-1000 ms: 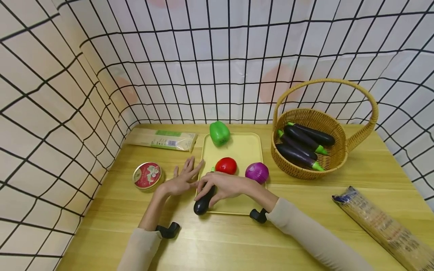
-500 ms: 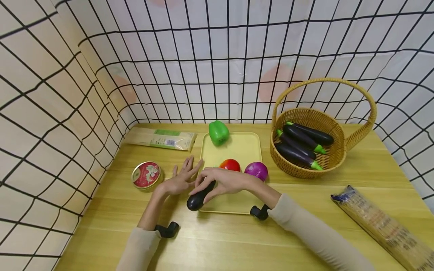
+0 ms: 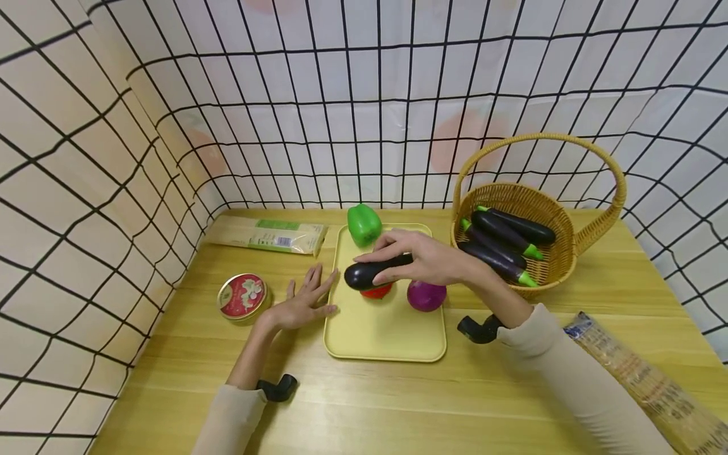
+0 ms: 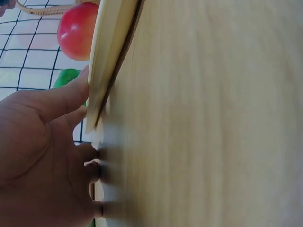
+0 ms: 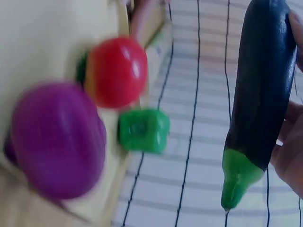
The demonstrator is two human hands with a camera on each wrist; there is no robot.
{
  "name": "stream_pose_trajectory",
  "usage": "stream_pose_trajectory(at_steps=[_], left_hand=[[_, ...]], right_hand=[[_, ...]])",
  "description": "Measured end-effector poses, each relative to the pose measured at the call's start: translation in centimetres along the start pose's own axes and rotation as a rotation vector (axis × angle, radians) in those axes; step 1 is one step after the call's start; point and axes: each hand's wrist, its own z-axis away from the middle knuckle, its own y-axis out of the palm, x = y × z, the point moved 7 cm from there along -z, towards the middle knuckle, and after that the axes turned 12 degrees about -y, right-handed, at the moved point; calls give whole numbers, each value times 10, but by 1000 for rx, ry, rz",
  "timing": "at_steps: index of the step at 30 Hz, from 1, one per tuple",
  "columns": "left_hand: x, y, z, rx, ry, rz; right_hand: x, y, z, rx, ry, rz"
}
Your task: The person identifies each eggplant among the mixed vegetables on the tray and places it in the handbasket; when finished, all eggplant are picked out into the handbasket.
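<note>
My right hand (image 3: pixel 429 258) grips a dark eggplant (image 3: pixel 364 275) and holds it up over the yellow tray (image 3: pixel 387 341). Its green stem end shows in the right wrist view, where the eggplant (image 5: pixel 262 80) hangs apart from everything below. Partly hidden under it in the head view is a red round fruit or vegetable (image 3: pixel 376 293) with a yellowish patch. A purple onion (image 3: pixel 426 297) sits at the tray's right side, a green bell pepper (image 3: pixel 364 224) at its far left corner. With fingers spread, my left hand (image 3: pixel 298 308) rests at the tray's left edge, thumb against the rim.
A wicker basket (image 3: pixel 526 194) with a tall handle holds several eggplants (image 3: pixel 503 232) at the right. Left of the tray are a round red tin (image 3: pixel 242 296) and a flat packet (image 3: pixel 267 235). A long packet (image 3: pixel 643 379) lies front right. Black grid panels enclose the back and sides.
My right hand has lifted the eggplant from the tray's near left edge and carried it up and to the right, over the red item. The left hand stays in place.
</note>
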Motion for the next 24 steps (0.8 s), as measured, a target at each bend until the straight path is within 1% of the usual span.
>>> stream_pose_trajectory(at_steps=[2, 5, 10, 12, 16, 18, 20, 24], left_hand=[[-1, -1, 1, -4, -1, 6], [-1, -2, 1, -7, -4, 5], [-1, -3, -1, -7, 4, 2], [-1, -2, -1, -6, 5, 1], [0, 0, -1, -3, 3, -4], [0, 0, -1, -5, 5, -6], [1, 0, -2, -2, -2, -9], [0, 0, -2, 3, 1, 0]], right_hand=[[-6, -16, 8, -23, 53, 12], [-16, -40, 23, -62, 112, 56], [-31, -85, 53, -159, 224, 195], [-38, -103, 68, -193, 304, 232], [-53, -135, 98, -254, 447, 230], [-60, -147, 112, -271, 508, 234], [-68, -154, 122, -264, 540, 246], [-85, -158, 135, -229, 590, 262]])
